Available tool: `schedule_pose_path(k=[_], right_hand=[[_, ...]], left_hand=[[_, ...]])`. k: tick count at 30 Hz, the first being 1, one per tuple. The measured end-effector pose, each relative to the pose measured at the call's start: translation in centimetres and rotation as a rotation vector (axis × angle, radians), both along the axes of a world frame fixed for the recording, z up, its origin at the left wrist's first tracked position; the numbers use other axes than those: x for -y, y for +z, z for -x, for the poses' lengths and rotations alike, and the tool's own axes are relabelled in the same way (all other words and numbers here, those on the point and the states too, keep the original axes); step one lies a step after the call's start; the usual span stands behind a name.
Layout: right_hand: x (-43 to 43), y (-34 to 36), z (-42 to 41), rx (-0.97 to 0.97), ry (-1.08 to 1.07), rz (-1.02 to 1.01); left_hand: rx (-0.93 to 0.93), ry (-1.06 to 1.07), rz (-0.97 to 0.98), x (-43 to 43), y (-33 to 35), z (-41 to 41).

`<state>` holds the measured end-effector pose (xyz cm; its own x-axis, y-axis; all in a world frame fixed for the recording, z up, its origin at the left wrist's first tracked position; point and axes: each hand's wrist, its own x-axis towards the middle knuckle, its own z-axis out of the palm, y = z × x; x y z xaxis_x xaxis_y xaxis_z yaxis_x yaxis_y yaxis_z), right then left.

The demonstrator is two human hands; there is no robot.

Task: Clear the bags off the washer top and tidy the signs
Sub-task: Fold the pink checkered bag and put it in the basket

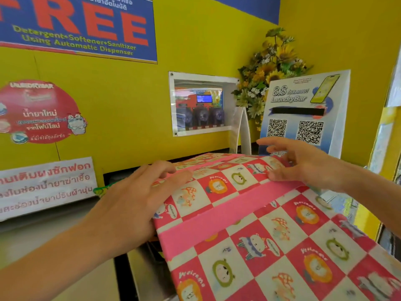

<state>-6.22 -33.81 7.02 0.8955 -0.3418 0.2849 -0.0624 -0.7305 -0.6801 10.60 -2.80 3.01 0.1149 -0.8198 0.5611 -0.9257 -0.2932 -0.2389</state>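
A large flat bag (260,224) with red and white cartoon squares and a pink strap lies on the washer top (43,235), filling the lower right. My left hand (138,196) rests at the bag's left edge with fingers spread over it. My right hand (303,164) lies on the bag's far edge, fingers apart, thumb pressing the pink band. Right behind that hand stands a white QR-code sign (303,111). A clear empty sign stand (240,129) is to its left.
A yellow wall (130,105) rises directly behind the washer, with a laminated Thai notice (45,187) leaning at its foot on the left. Artificial sunflowers (271,68) fill the back corner. A framed picture (201,105) hangs on the wall.
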Motion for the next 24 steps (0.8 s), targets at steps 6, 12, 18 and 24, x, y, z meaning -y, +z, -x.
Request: schedule_pose_path(k=[6,12,18,24], right_hand=[[-1.9,2.0,5.8,-0.121,0.030,0.056],[-6.7,3.2,11.4,-0.034,-0.259,0.348],[-11.6,1.3,15.5,0.247,-0.479,0.566],[-16.3,0.3,18.5,0.343,-0.666,0.669]], left_hand=[[0.118,-0.205,-0.104,-0.3,1.4,0.4],[0.191,-0.451,-0.095,-0.9,3.6,0.6],[-0.344,-0.714,-0.222,-2.6,3.7,2.9],[-0.733,-0.783,-0.255,-4.1,3.2,8.5]])
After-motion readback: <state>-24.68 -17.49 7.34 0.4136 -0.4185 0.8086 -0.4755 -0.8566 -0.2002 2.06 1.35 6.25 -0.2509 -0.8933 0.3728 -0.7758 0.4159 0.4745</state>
